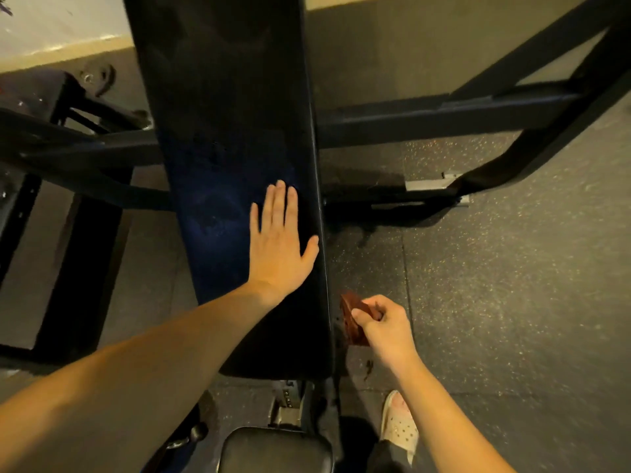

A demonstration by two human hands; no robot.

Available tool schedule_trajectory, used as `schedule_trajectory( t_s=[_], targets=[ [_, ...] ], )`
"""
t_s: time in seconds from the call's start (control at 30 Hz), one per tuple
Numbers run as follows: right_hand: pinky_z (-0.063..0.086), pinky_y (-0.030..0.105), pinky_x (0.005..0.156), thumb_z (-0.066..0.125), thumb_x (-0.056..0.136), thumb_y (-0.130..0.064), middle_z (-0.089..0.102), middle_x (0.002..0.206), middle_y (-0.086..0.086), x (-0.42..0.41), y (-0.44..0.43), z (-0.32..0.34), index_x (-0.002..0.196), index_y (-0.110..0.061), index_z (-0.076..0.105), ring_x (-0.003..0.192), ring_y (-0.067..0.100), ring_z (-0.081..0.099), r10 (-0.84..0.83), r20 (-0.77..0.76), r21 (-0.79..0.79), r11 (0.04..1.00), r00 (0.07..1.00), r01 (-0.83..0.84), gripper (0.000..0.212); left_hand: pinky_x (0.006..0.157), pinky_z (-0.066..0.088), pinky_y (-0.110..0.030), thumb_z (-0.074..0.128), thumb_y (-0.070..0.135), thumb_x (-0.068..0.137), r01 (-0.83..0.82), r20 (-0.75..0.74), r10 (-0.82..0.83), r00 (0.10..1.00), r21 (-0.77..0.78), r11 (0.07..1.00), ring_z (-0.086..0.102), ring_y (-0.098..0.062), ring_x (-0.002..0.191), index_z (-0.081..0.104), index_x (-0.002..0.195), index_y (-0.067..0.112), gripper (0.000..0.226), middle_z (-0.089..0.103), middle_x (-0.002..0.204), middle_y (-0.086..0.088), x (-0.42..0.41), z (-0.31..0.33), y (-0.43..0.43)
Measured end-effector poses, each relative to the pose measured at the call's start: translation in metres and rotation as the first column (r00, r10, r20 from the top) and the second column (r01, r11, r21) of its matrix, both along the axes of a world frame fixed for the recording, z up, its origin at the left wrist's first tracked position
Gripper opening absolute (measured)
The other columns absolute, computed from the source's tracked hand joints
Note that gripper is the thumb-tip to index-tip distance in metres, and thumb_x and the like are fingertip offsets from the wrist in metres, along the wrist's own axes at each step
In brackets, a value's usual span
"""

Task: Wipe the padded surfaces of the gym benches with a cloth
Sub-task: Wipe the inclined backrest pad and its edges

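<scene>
- Bare left forearm (119, 380) is seen entering from the lower left, crossing the near end of the long black padded bench surface (232, 131).
- Left hand (278, 247) is laid flat, palm down, on that padding close to its right edge; fingers are straight and nothing is held.
- Right hand (384, 326) is clenched around a small reddish-brown cloth (353, 319), pinched between thumb and curled fingers.
- Cloth is held off the padding, just beside its right edge near the near end, above the floor. Contact with the side of the padding cannot be told.
- Padding runs from bottom centre up to the top of the view; a bluish sheen is seen on its left half.
- Small black cushioned seat (276, 450) is seen at the bottom edge, just below the long padding's near end.
- Pale perforated shoe (399, 428) is planted on the dark speckled rubber floor (512, 302), right of the seat.
- Black steel frame (426, 117) is crossed under the padding, with bars extending to both sides.
</scene>
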State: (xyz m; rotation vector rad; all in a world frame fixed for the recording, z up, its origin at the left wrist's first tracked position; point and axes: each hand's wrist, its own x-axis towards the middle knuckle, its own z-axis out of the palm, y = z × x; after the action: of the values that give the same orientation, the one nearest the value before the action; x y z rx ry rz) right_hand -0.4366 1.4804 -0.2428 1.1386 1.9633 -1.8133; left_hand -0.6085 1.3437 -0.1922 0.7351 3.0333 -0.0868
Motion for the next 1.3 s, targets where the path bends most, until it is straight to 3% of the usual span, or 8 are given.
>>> schedule_trajectory(
  t_s=[0.13, 0.27, 0.43, 0.53, 0.73, 0.87, 1.07, 1.3],
  targets=[
    [0.055, 0.037, 0.075, 0.073, 0.086, -0.006, 0.071, 0.084, 0.004, -0.022, -0.003, 0.075, 0.091, -0.027, 0.066, 0.074, 0.014, 0.065, 0.098, -0.133, 0.035, 0.995, 0.986, -0.094, 0.022, 0.127, 0.017, -0.04, 0.057, 0.042, 0.098, -0.022, 0.243, -0.027, 0.97, 0.193, 0.981, 0.021, -0.022, 0.155, 0.03, 0.16, 0.019, 0.071, 0.022, 0.169, -0.005, 0.027, 0.055, -0.021],
    [0.049, 0.016, 0.062, 0.075, 0.084, 0.002, 0.064, 0.083, 0.002, -0.045, -0.023, 0.156, 0.109, -0.017, 0.058, 0.062, -0.003, 0.063, 0.243, -0.227, 0.006, 0.969, 0.943, -0.248, 0.036, 0.113, 0.041, -0.034, 0.059, 0.04, 0.101, -0.245, 0.43, 0.043, 0.902, 0.427, 0.87, 0.051, -0.012, 0.135, 0.053, 0.147, 0.025, 0.049, 0.053, 0.148, 0.007, 0.064, 0.123, -0.068],
    [0.058, 0.037, 0.08, 0.079, 0.079, 0.002, 0.073, 0.093, 0.004, -0.07, -0.077, 0.238, 0.111, -0.023, 0.057, 0.086, 0.019, 0.072, 0.474, -0.297, 0.03, 0.872, 0.829, -0.488, 0.046, 0.096, 0.048, -0.02, 0.061, 0.038, 0.101, -0.626, 0.653, 0.112, 0.749, 0.643, 0.442, 0.062, 0.007, 0.112, 0.064, 0.135, 0.029, 0.035, 0.067, 0.125, 0.017, 0.081, 0.197, -0.146],
    [0.061, 0.045, 0.085, 0.076, 0.082, 0.003, 0.075, 0.096, 0.008, -0.083, -0.131, 0.28, 0.113, -0.022, 0.058, 0.092, 0.029, 0.073, 0.534, -0.344, 0.018, 0.826, 0.772, -0.563, 0.044, 0.094, 0.05, -0.016, 0.069, 0.032, 0.096, -0.688, 0.73, -0.003, 0.684, 0.647, 0.329, 0.064, 0.003, 0.115, 0.063, 0.136, 0.026, 0.041, 0.068, 0.129, 0.011, 0.083, 0.233, -0.202],
    [0.06, 0.039, 0.085, 0.069, 0.089, 0.003, 0.077, 0.094, 0.009, -0.113, -0.28, 0.339, 0.112, -0.017, 0.059, 0.091, 0.026, 0.075, 0.555, -0.398, 0.025, 0.803, 0.731, -0.596, 0.032, 0.098, 0.053, -0.037, 0.078, 0.026, 0.09, -0.633, 0.675, -0.011, 0.738, 0.697, 0.338, 0.069, -0.011, 0.101, 0.076, 0.106, 0.025, 0.016, 0.075, 0.104, 0.003, 0.075, 0.269, -0.357],
    [0.057, 0.027, 0.076, 0.067, 0.092, 0.002, 0.077, 0.089, 0.001, -0.127, -0.399, 0.37, 0.111, -0.018, 0.061, 0.088, 0.019, 0.075, 0.533, -0.439, 0.038, 0.815, 0.723, -0.578, 0.028, 0.082, 0.053, -0.036, 0.083, 0.04, 0.074, -0.6, 0.61, 0.049, 0.791, 0.756, 0.26, 0.068, -0.012, 0.083, 0.071, 0.092, 0.023, 0.028, 0.073, 0.088, 0.002, 0.072, 0.29, -0.468],
    [0.057, 0.05, 0.095, 0.068, 0.089, 0.003, 0.076, 0.099, 0.01, -0.128, -0.532, 0.403, 0.11, -0.017, 0.067, 0.098, 0.027, 0.074, 0.449, -0.48, -0.015, 0.855, 0.754, -0.518, 0.029, 0.084, 0.054, -0.037, 0.079, 0.044, 0.08, -0.603, 0.614, 0.031, 0.789, 0.764, 0.231, 0.07, -0.015, 0.089, 0.074, 0.11, 0.026, 0.036, 0.074, 0.097, 0.001, 0.085, 0.324, -0.591],
    [0.05, 0.056, 0.104, 0.079, 0.082, -0.031, 0.076, 0.106, 0.007, -0.128, -0.638, 0.434, 0.112, -0.015, 0.073, 0.106, 0.027, 0.071, 0.522, -0.481, -0.044, 0.788, 0.705, -0.614, 0.035, 0.082, 0.047, -0.028, 0.075, 0.032, 0.091, -0.564, 0.562, 0.195, 0.803, 0.824, -0.052, 0.065, -0.006, 0.085, 0.075, 0.101, 0.026, 0.011, 0.07, 0.087, 0.01, 0.104, 0.35, -0.662]
  ],
)
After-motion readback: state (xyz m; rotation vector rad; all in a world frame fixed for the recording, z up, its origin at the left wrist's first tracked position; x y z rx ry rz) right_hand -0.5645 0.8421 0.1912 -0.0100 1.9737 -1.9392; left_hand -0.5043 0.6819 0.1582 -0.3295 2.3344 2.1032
